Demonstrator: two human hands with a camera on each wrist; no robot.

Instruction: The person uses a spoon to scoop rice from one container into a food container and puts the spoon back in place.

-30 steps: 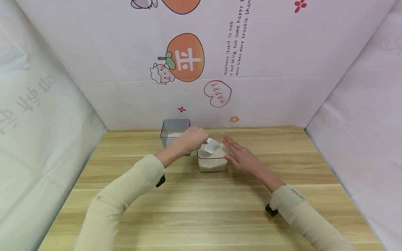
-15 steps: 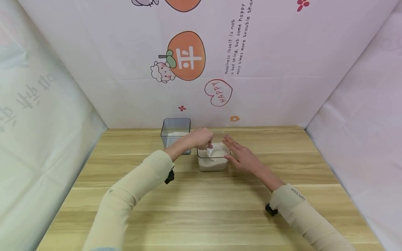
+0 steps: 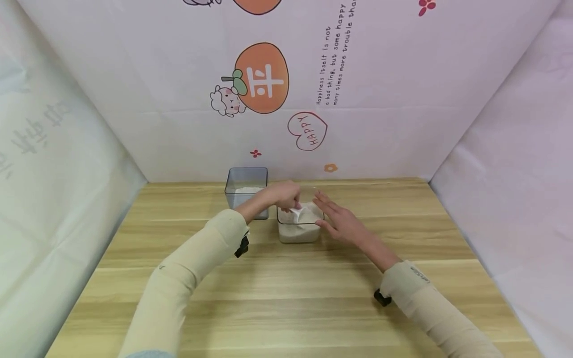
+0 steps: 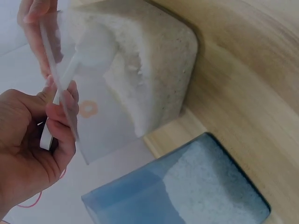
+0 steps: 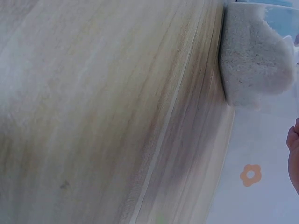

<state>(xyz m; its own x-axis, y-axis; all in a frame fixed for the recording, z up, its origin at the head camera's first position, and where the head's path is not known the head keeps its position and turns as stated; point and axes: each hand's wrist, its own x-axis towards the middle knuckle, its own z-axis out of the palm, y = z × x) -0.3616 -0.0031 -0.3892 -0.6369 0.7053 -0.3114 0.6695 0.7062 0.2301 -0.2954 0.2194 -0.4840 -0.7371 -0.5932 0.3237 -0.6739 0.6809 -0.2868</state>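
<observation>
My left hand [image 3: 286, 194] grips the handle of a white scoop [image 3: 297, 214] over a clear square container [image 3: 299, 234]. The container holds off-white grains, perhaps rice, and the scoop's bowl is down among them. In the left wrist view my curled fingers [image 4: 61, 128] hold the handle near the container's clear wall, and the scoop's bowl [image 4: 96, 44] shows through it. My right hand [image 3: 343, 223] has its fingers fairly straight, resting against the container's right side near the rim. Only a small part of that hand appears at the right wrist view's edge.
A bluish clear container [image 3: 247, 178] stands just left of the clear one, partly filled with white grains and partly behind my left forearm. Both stand near the back of the wooden table [image 3: 286, 298]. White printed sheets [image 3: 385, 99] rise behind and at both sides.
My left hand has moved a little right since a second ago, and the scoop has tipped more steeply into the grains. My right hand has kept its place against the container.
</observation>
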